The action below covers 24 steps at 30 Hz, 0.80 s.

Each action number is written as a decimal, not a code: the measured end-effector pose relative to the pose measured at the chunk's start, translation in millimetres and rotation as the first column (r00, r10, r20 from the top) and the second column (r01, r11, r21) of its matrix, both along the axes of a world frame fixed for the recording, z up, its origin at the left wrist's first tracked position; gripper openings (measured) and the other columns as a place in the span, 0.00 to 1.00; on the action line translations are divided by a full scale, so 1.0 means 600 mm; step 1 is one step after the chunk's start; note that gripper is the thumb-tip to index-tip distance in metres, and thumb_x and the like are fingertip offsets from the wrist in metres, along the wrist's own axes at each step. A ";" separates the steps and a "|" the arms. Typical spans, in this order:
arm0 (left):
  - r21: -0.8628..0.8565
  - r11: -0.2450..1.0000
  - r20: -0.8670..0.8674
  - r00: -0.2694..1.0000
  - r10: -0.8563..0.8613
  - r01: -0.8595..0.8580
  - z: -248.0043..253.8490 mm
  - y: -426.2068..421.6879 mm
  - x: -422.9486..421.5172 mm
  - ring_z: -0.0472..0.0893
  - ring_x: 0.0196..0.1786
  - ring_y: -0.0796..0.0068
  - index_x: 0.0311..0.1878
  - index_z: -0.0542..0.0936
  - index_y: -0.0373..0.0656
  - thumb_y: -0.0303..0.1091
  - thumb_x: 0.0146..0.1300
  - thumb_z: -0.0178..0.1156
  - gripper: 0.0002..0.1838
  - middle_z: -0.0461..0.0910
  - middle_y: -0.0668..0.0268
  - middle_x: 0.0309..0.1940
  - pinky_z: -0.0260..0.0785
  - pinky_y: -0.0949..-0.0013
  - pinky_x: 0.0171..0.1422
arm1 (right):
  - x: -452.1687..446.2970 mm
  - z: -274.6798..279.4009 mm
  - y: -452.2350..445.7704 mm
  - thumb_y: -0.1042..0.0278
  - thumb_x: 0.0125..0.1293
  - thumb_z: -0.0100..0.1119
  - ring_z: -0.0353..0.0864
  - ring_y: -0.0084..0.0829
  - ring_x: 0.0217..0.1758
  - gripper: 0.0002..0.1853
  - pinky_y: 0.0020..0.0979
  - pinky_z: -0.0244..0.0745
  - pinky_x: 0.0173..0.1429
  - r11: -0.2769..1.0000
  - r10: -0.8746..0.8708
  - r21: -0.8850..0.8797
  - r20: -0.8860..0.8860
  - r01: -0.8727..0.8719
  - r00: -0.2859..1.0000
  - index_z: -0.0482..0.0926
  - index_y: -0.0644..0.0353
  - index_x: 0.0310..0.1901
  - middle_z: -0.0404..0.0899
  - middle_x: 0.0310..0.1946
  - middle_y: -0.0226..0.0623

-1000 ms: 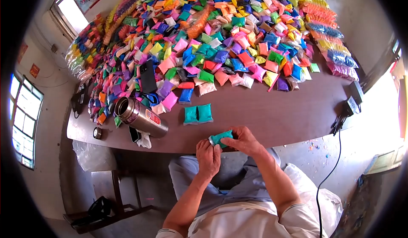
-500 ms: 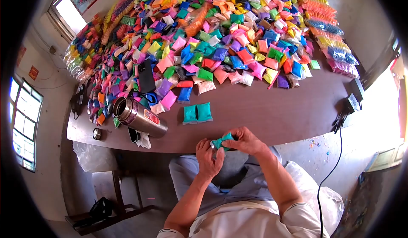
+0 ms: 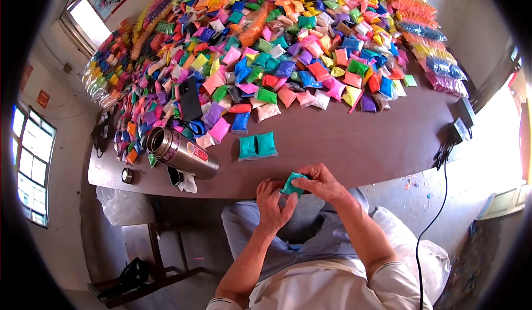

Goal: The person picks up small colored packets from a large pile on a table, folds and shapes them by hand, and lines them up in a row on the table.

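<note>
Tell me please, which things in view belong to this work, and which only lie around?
Likely in use: teal packet in right hand; two teal packets on table; coloured packet heap.

Seemingly just lying about: steel flask; phone; metal cap; tissue.

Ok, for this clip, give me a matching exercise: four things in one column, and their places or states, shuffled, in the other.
Things
1. Dark phone
2. Metal flask
3. Small round cap
4. Single teal packet

Places or states
A. On the table, to the left of the flask and near the front edge
B. Pinched between thumb and fingers of the right hand
C. Among the heaped colored packets
D. Mouth uncovered, with a red label on its side

Pairs: 1-C, 2-D, 3-A, 4-B
</note>
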State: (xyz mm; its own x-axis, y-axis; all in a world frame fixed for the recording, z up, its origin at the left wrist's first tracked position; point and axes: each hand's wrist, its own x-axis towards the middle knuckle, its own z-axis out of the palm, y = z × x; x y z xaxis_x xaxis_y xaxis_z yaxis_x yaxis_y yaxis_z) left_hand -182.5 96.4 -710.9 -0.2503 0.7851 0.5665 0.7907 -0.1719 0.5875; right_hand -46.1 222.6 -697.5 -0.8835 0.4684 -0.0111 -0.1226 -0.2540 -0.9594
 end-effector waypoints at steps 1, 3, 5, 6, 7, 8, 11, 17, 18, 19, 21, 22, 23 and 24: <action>-0.002 1.000 -0.008 1.000 -0.009 0.009 0.001 -0.001 0.000 0.77 0.45 0.49 0.29 0.78 0.37 0.42 0.64 0.58 0.16 0.79 0.55 0.35 0.63 0.50 0.62 | 0.000 0.002 0.002 0.63 0.70 0.62 0.70 0.11 0.32 0.11 0.18 0.65 0.34 1.000 -0.002 -0.001 0.000 0.002 1.000 0.82 0.64 0.38 0.77 0.29 0.20; -0.004 1.000 -0.016 1.000 -0.017 0.017 0.000 -0.001 0.000 0.77 0.45 0.49 0.29 0.78 0.37 0.43 0.64 0.58 0.17 0.79 0.54 0.35 0.63 0.50 0.62 | 0.001 0.007 0.005 0.63 0.70 0.61 0.74 0.12 0.35 0.11 0.19 0.70 0.37 0.998 0.044 0.052 0.067 -0.047 0.997 0.82 0.64 0.39 0.80 0.31 0.22; 0.030 0.999 -0.051 0.998 0.044 -0.043 -0.002 0.000 0.000 0.78 0.45 0.56 0.29 0.79 0.39 0.40 0.62 0.60 0.13 0.80 0.60 0.36 0.63 0.54 0.63 | -0.004 0.024 -0.001 0.63 0.70 0.61 0.74 0.12 0.35 0.11 0.19 0.71 0.38 1.000 0.019 -0.006 0.017 -0.019 1.000 0.82 0.64 0.39 0.80 0.31 0.23; 0.030 0.999 -0.051 0.998 0.045 -0.043 -0.005 0.000 0.000 0.78 0.45 0.56 0.29 0.79 0.39 0.40 0.62 0.60 0.13 0.80 0.60 0.36 0.63 0.54 0.63 | -0.007 0.029 -0.004 0.63 0.70 0.61 0.75 0.12 0.35 0.11 0.19 0.71 0.38 0.998 -0.008 -0.065 -0.032 0.006 0.999 0.82 0.64 0.39 0.80 0.31 0.23; 0.032 0.998 -0.052 0.997 0.056 -0.054 -0.008 0.000 0.000 0.78 0.45 0.55 0.30 0.80 0.39 0.41 0.62 0.60 0.14 0.80 0.60 0.36 0.63 0.54 0.63 | -0.010 0.029 -0.006 0.63 0.70 0.61 0.75 0.12 0.35 0.11 0.19 0.71 0.38 0.998 -0.008 -0.065 -0.032 0.006 0.999 0.82 0.64 0.39 0.80 0.31 0.23; 0.035 0.997 -0.054 0.996 0.066 -0.064 -0.009 0.000 0.001 0.78 0.45 0.55 0.30 0.80 0.39 0.41 0.62 0.59 0.14 0.80 0.60 0.36 0.63 0.53 0.64 | -0.011 0.027 -0.007 0.62 0.71 0.61 0.72 0.11 0.32 0.11 0.19 0.67 0.34 0.997 -0.042 -0.066 -0.050 0.039 0.998 0.82 0.64 0.38 0.78 0.29 0.22; 0.023 0.999 -0.039 0.999 0.025 -0.025 -0.008 0.002 0.002 0.77 0.44 0.52 0.31 0.80 0.37 0.44 0.63 0.58 0.17 0.80 0.57 0.36 0.63 0.50 0.63 | -0.007 0.007 -0.002 0.63 0.70 0.61 0.72 0.12 0.32 0.11 0.19 0.68 0.34 0.997 -0.048 -0.066 -0.055 0.044 0.997 0.82 0.64 0.38 0.79 0.30 0.22; -0.033 0.999 -0.059 0.998 0.001 -0.003 0.002 -0.003 0.002 0.78 0.44 0.53 0.32 0.80 0.39 0.48 0.62 0.59 0.19 0.80 0.58 0.36 0.62 0.51 0.64 | -0.001 -0.006 0.000 0.67 0.70 0.61 0.75 0.13 0.34 0.09 0.19 0.71 0.37 0.999 -0.005 0.038 0.002 0.005 1.000 0.82 0.65 0.39 0.81 0.32 0.24; -0.035 0.999 -0.058 0.998 -0.001 -0.001 0.003 -0.002 0.002 0.78 0.44 0.53 0.32 0.80 0.39 0.48 0.62 0.59 0.19 0.80 0.58 0.36 0.62 0.51 0.64 | -0.001 -0.003 0.000 0.67 0.70 0.60 0.75 0.13 0.34 0.09 0.19 0.71 0.37 0.997 -0.001 0.080 0.018 0.000 1.000 0.82 0.65 0.39 0.81 0.31 0.25; -0.018 1.000 -0.054 0.999 -0.005 0.004 0.003 -0.001 0.001 0.78 0.44 0.53 0.32 0.81 0.38 0.48 0.63 0.58 0.19 0.80 0.58 0.36 0.62 0.51 0.63 | -0.001 0.007 -0.001 0.67 0.70 0.60 0.75 0.13 0.34 0.09 0.19 0.71 0.37 0.997 -0.002 0.079 0.019 0.001 1.000 0.82 0.65 0.39 0.81 0.31 0.25; -0.001 1.000 -0.048 0.999 -0.011 0.011 -0.001 0.001 0.002 0.78 0.44 0.52 0.32 0.81 0.38 0.48 0.64 0.57 0.20 0.80 0.57 0.36 0.62 0.50 0.63 | -0.003 0.032 -0.004 0.69 0.69 0.61 0.75 0.13 0.34 0.07 0.18 0.70 0.38 0.996 -0.006 -0.086 0.013 0.007 1.000 0.82 0.65 0.40 0.80 0.31 0.25; 0.011 1.000 -0.038 0.999 0.022 -0.021 -0.004 0.002 0.003 0.78 0.44 0.52 0.33 0.81 0.37 0.48 0.65 0.56 0.20 0.80 0.57 0.36 0.62 0.50 0.63 | -0.002 0.039 -0.001 0.69 0.69 0.61 0.75 0.13 0.34 0.07 0.18 0.70 0.38 0.996 -0.006 -0.086 0.014 0.008 1.000 0.82 0.65 0.40 0.80 0.31 0.25; 0.023 0.998 -0.027 0.998 0.055 -0.054 -0.006 0.002 0.003 0.77 0.44 0.52 0.33 0.81 0.37 0.48 0.65 0.55 0.21 0.80 0.56 0.36 0.63 0.50 0.63 | -0.002 0.045 0.002 0.69 0.68 0.63 0.75 0.13 0.34 0.07 0.19 0.70 0.38 0.995 0.000 -0.104 0.004 0.000 1.000 0.82 0.64 0.41 0.80 0.31 0.25; 0.024 0.998 -0.026 0.998 0.054 -0.053 -0.006 0.003 0.003 0.77 0.44 0.52 0.33 0.81 0.37 0.48 0.65 0.55 0.21 0.80 0.56 0.36 0.63 0.50 0.63 | -0.001 0.047 0.003 0.69 0.67 0.64 0.75 0.13 0.34 0.08 0.19 0.70 0.38 0.992 0.007 -0.122 -0.007 -0.008 1.000 0.82 0.64 0.41 0.80 0.31 0.25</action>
